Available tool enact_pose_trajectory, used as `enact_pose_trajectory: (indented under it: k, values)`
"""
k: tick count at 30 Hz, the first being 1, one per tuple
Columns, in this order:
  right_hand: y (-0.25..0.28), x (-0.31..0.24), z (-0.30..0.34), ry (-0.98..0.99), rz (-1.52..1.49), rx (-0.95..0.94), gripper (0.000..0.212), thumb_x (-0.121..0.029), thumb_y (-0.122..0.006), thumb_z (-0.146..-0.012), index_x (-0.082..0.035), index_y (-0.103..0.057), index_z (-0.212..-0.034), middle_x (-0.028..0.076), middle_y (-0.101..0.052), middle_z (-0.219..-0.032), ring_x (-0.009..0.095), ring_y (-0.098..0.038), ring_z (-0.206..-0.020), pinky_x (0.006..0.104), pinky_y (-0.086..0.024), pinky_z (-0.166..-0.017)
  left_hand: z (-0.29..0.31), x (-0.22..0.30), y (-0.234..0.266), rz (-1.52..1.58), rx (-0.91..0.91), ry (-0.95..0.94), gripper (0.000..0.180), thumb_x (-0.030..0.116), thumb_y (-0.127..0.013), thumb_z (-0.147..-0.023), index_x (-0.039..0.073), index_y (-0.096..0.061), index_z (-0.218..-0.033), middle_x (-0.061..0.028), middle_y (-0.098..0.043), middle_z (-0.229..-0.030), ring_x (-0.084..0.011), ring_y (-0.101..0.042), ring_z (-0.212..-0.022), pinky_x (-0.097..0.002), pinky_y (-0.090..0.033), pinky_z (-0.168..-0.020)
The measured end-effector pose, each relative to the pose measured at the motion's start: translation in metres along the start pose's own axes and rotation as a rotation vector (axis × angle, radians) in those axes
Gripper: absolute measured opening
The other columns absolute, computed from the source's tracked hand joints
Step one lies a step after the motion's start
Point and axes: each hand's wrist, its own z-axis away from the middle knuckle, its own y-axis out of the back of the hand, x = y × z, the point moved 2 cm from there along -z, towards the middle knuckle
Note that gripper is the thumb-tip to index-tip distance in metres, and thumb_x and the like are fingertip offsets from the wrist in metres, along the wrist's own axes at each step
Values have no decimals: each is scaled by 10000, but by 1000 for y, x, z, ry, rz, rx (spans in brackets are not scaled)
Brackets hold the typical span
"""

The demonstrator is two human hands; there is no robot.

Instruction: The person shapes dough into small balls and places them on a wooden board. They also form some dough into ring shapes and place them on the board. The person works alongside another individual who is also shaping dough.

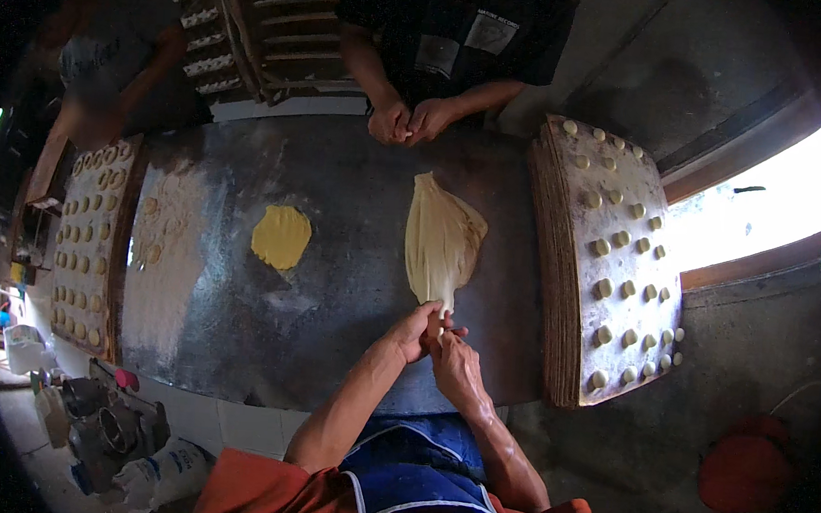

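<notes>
As a dark table (357, 217) spans the view, L to R: board (79, 247) w/ dough pcs (85, 264), far L; yellow mound (281, 237), L of ctr; L hand (413, 331), closed round narrow near end of pale dough (444, 240), fanned out R of ctr; R hand (459, 366), clamped on same end; board stack (559, 264) w/ dough rounds (622, 239), far R

Runs open over the desk (342, 332) from near edge toward far edge, between the yellow lump (281, 238) and the pale dough (441, 249). Narrows between that dough and the stacked boards (563, 274) along the right edge. Meets obstruction at the far edge from a co-worker's hands (413, 122), near the near edge from left fingers (429, 309) and right fingers (453, 346) clasping dough, and along the left edge from a board of rounds (84, 242).
</notes>
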Motion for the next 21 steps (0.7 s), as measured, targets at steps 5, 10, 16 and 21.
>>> enact_pose_trajectory:
  k: [5, 10, 16, 21]
  values:
    - [44, -11, 17, 131, -149, -520, 152, -120, -633, -966, 2, -565, -1023, 222, -690, -866, 384, -651, -722, 485, -523, -686, -12, -5, 21, 249, -302, 98, 321, 384, -436, -1083, 125, -539, -923, 69, -396, -634, -65, -281, -437, -213, -351, -512]
    - [66, -36, -33, 130, -938, -582, 463, -187, -724, -954, -39, -572, -1365, 84, -666, -1147, 172, -620, -1082, 384, -509, -975, 20, -5, 35, -478, -35, -410, 334, 387, -450, -1056, 81, -575, -1098, -49, -579, -859, -141, -523, -637, -316, -430, -531]
    - [-57, -23, -122, 345, -645, -628, 271, -259, -551, -1068, -3, -636, -1098, 72, -655, -948, 190, -615, -891, 354, -503, -833, 36, -10, 53, -1656, 253, -666, 277, 223, -466, -1037, -16, -592, -1099, -210, -644, -1012, -306, -652, -896, -452, -518, -772]
    - [-87, -19, -107, 164, -624, -714, 376, -303, -437, -1107, 0, -577, -934, 112, -600, -920, 234, -560, -838, 398, -464, -786, 157, -11, -76, -1468, -482, -713, 241, 192, -481, -1028, 38, -565, -862, -135, -538, -810, -300, -547, -842, -463, -445, -903]
